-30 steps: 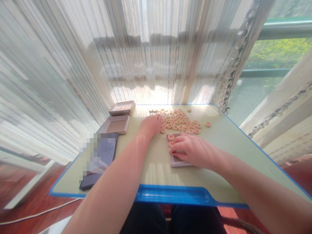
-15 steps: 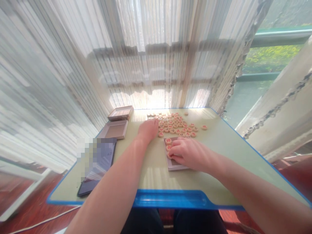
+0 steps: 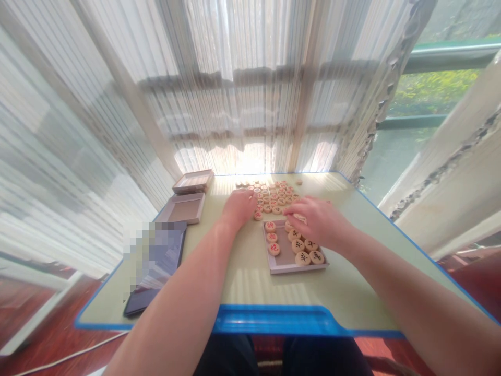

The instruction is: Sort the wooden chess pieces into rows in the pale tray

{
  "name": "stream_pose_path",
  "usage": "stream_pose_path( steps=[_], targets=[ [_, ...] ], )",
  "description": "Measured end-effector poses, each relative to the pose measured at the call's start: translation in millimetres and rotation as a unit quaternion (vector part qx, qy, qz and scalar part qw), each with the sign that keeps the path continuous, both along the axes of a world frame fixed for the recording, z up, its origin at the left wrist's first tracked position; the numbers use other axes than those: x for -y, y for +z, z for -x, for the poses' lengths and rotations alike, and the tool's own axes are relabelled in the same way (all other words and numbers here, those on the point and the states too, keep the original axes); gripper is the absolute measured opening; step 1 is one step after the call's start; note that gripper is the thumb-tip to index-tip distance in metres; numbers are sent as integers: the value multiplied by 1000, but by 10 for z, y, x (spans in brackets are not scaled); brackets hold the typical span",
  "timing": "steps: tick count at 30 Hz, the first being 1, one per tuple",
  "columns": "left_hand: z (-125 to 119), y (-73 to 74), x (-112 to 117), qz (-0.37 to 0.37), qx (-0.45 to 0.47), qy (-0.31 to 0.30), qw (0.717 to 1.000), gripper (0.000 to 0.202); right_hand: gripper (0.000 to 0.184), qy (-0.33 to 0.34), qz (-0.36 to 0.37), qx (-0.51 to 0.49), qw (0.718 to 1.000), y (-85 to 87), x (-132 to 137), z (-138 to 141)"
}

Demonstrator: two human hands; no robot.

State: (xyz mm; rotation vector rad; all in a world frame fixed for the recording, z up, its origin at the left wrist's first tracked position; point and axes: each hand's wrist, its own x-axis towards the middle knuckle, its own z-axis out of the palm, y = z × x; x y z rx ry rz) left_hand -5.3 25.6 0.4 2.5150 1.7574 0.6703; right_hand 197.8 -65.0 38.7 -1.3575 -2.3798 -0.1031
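Note:
My left hand (image 3: 239, 208) rests at the left edge of a loose spread of round wooden Chinese chess pieces (image 3: 267, 208), its fingers curled together; whatever they may hold is hidden. My right hand (image 3: 319, 219) reaches over the far right part of a shallow box (image 3: 282, 256), thumb and fingers apart, fingertips near the front of the spread. Inside the box, a column of red-marked pieces (image 3: 272, 237) lines the left side, with the red piece (image 3: 274, 249) nearest me. Several black-marked pieces (image 3: 298, 245) lie on the right side, partly covered by my right hand.
An open box part (image 3: 182, 209) and another box (image 3: 193, 181) lie at the table's far left. A dark tablet-like device (image 3: 158, 266), partly pixelated, is left of my left forearm. One lone piece (image 3: 299, 183) sits near the far edge. The table has a blue rim (image 3: 274, 319).
My right hand has left the red piece in the box's left column and moved up and right toward the spread. The black-marked pieces are now uncovered. My left hand has barely moved.

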Motion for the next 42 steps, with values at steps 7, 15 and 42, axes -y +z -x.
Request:
stream_pose_path(
  steps=[7,15,42],
  targets=[
    [-53,-85,-18,66,23,-96,993,43,37,-192,-33,-56,979,-318,-578,-526],
    [-52,-12,56,101,79,-98,987,41,41,-300,109,-149,936,-325,-657,-651],
    [-231,-113,-55,-23,-40,-118,992,44,28,-177,64,-129,974,-510,-759,-448]
  ],
)
